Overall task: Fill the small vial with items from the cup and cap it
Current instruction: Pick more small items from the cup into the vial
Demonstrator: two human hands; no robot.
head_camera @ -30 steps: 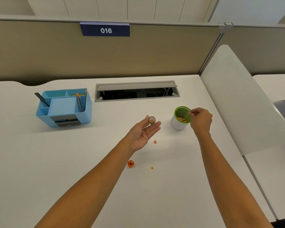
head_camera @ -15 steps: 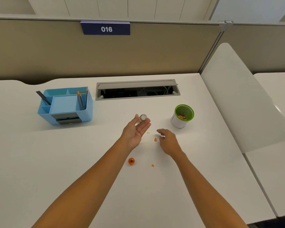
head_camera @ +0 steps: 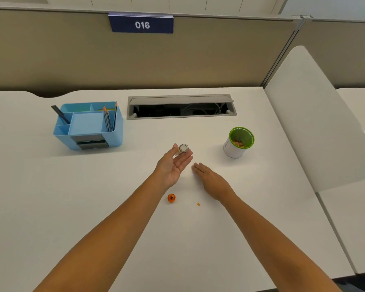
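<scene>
A small clear vial (head_camera: 182,149) rests tilted between thumb and fingertips of my left hand (head_camera: 174,165), palm up, its open mouth facing me. My right hand (head_camera: 211,180) lies palm down on the table just right of the left, fingers straight and together, covering the spot where an orange piece lay. The white cup (head_camera: 237,143) with a green rim stands to the right and holds orange-brown bits. An orange cap (head_camera: 171,198) lies on the table below my left hand. One loose orange crumb (head_camera: 198,204) lies near my right wrist.
A blue desk organiser (head_camera: 89,127) with pencils stands at the back left. A grey cable hatch (head_camera: 180,106) is open in the table behind the hands. A white curved divider (head_camera: 316,114) rises along the right edge. A beige partition with a "016" sign (head_camera: 141,24) closes the back.
My right hand left the cup and came down left onto the table beside my left hand, now covering the orange piece there. The left hand with the vial shifted slightly left.
</scene>
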